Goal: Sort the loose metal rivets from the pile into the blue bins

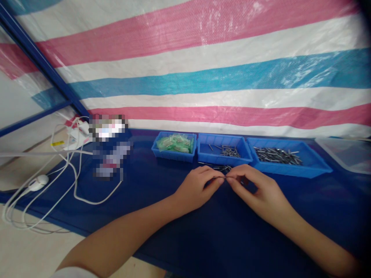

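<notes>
Above the blue table, my left hand (201,187) and my right hand (257,189) meet fingertip to fingertip. Each is closed in a pinch on a thin metal rod (219,177) that runs between them; its exact kind is too small to make out. Just behind the fingers lies a small pile of dark metal pins (222,168) on the table. The middle blue bin (223,157) holds slim metal pins, and the right blue bin (290,168) holds many thicker grey metal pieces. Small pieces in green plastic bags fill the left blue bin (174,155).
A translucent plastic tray (344,154) stands at the far right. White cables (77,185) and a power strip (77,137) spread over the left side, near blurred-out items (113,160). A striped plastic sheet (185,81) hangs behind the blue table (232,239).
</notes>
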`<state>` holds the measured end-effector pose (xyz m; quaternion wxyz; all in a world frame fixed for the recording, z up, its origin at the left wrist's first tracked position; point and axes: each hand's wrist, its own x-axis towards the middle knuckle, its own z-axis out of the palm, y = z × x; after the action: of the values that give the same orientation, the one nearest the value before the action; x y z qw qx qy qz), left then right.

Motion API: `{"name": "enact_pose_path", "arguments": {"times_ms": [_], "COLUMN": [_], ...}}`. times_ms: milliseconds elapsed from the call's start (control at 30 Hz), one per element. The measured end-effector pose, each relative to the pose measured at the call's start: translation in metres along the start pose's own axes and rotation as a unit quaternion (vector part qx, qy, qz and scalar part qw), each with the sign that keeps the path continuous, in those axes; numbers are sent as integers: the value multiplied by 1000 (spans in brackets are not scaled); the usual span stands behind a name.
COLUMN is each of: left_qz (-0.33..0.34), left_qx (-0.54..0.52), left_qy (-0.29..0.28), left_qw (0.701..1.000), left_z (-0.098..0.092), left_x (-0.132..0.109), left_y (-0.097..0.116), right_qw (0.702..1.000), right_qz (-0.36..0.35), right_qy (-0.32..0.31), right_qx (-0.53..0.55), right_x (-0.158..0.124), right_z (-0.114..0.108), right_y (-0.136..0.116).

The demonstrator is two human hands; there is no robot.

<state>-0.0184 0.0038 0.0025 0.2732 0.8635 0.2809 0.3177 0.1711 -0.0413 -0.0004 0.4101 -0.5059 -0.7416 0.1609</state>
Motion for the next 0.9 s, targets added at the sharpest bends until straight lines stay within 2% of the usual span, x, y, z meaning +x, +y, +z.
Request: {"name": "enact_pose_path", "arguments": {"times_ms": [133, 267, 467, 600, 700, 800, 900], "left_qz": [-14, -4, -8, -21, -24, -33, -40], "left_qx": [-43, -33, -1, -19, -34, -27, 6], "left_qy": [19, 17, -6, 17, 44, 41, 24], "left_qw": [999, 999, 1000, 999, 998, 998, 999], "left_z": [0, 2, 4, 1, -2, -3, -4], "left_x": [0, -2, -2, -1, 0, 0, -1], "left_y": [4, 5, 3, 3, 4, 4, 2], "right_qw": [998, 997, 998, 999, 1000, 998, 997], "right_qz": [37, 39, 16, 11, -6, -44, -57], "right_qy": [39, 37, 33, 34, 3, -33, -19], "right_qx": [39, 49, 46, 31, 2, -26, -56], "right_x": [-2, -3, -2, -1, 1, 5, 8], "right_z": [3, 3, 2, 1, -2, -7, -15], "right_y": [0, -2, -4, -1, 1, 3, 8]}}
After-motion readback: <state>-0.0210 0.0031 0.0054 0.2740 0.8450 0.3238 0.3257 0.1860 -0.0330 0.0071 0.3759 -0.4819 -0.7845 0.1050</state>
